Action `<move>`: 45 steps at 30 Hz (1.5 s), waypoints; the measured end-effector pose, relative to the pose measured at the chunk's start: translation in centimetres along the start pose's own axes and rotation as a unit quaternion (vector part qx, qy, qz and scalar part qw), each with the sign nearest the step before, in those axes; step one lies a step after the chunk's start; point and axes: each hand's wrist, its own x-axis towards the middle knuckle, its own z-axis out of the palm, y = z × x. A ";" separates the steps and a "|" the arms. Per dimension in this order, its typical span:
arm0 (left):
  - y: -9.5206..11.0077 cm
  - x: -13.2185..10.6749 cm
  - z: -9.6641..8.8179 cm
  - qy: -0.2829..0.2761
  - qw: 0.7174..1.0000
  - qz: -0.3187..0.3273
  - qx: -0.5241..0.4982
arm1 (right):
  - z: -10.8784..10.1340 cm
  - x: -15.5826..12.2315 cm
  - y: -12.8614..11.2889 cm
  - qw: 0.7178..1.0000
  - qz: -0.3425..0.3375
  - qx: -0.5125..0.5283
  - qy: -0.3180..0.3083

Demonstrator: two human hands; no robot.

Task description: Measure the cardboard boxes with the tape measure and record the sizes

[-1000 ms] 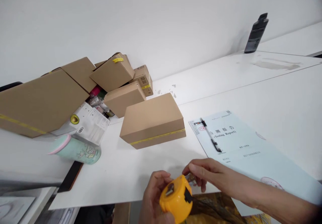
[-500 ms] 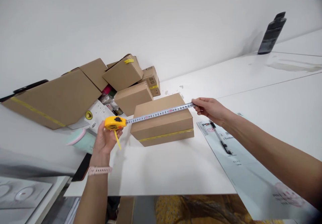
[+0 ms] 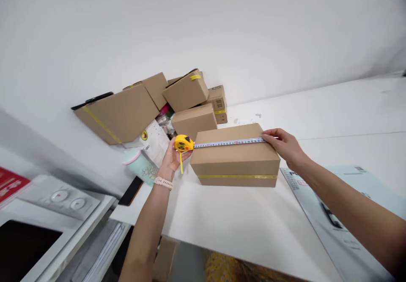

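Note:
A closed cardboard box (image 3: pixel 236 163) with a yellow strip along its front side sits on the white table. My left hand (image 3: pixel 172 156) grips the yellow case of a tape measure (image 3: pixel 183 143) at the box's left end, its yellow strap hanging down. The blade (image 3: pixel 222 143) stretches across the box's top face. At the right end, my right hand (image 3: pixel 283 146) pinches the blade's tip between thumb and fingers, by the top edge of the box. The blade's very end is hidden by the fingers.
Several cardboard boxes (image 3: pixel 187 94) are stacked against the wall behind. A mint tumbler (image 3: pixel 139 163) stands left of my left hand. A pale blue printed sheet (image 3: pixel 352 227) lies under my right forearm, with a black object (image 3: pixel 331 215) on it. A white appliance (image 3: pixel 60 201) is at lower left.
The blade has come down onto the box top and now shows a shorter length. The tape case has drawn close to the box's left edge. The view has swung left.

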 end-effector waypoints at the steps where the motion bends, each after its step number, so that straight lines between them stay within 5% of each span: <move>1: 0.0 0.1 -0.1 -0.002 1.000 -0.001 0.001 | 0.0 0.1 0.1 1.000 0.003 0.004 0.001; 16: -0.2 0.9 -1.8 -0.065 0.998 0.009 0.026 | 0.4 -0.4 -0.2 0.999 0.020 0.004 0.026; 23: -0.1 0.9 -1.7 -0.070 0.997 0.012 0.041 | 0.5 -0.1 0.4 0.995 0.067 0.077 -0.012; 30: -0.1 0.3 -1.2 -0.055 0.994 0.066 0.063 | 0.2 -0.1 0.0 0.999 0.040 0.030 0.009; 36: -1.7 -6.4 -0.3 -0.068 0.978 0.178 0.081 | -0.3 -0.2 -0.4 0.999 0.023 -0.026 0.004; 41: -6.5 -13.7 0.5 -0.119 0.976 0.135 0.121 | 0.1 0.0 -0.6 0.998 0.012 -0.066 -0.009; 45: -9.2 -16.8 1.1 -0.143 0.980 0.079 0.114 | 0.5 0.4 -1.3 0.998 -0.003 -0.058 -0.039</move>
